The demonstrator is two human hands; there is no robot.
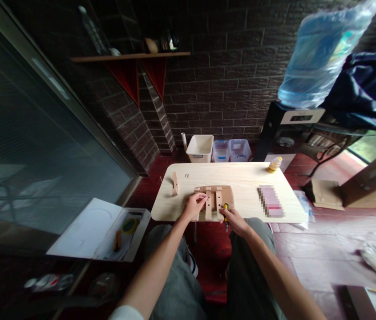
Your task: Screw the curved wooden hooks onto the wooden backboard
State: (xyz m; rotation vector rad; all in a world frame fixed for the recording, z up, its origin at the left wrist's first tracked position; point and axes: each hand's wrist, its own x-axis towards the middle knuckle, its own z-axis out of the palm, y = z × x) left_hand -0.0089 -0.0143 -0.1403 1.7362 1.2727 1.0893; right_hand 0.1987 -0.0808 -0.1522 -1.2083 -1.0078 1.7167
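Note:
A small wooden frame point(209, 205) with crosswise slats and dark holes lies near the front edge of the table point(248, 178). My left hand point(196, 205) rests over its left part, thumb and fingers pinched together beside a hole in the middle slat. Whatever is between those fingertips is too small to make out. In my right hand point(236, 221) is a yellow and black screwdriver point(226, 207), held at the frame's right side with its metal shaft pointing down toward me. A loose wooden piece point(175, 183) stands at the table's left, with small dark bits point(187, 175) nearby.
A small bottle with yellow parts point(274, 165) and a blurred pinkish object point(270, 201) are on the table's right. Behind it stand plastic bins point(200, 155) and a water dispenser point(271, 131). An open white box point(141, 222) lies at the left; cardboard boxes point(371, 189) sit at the right.

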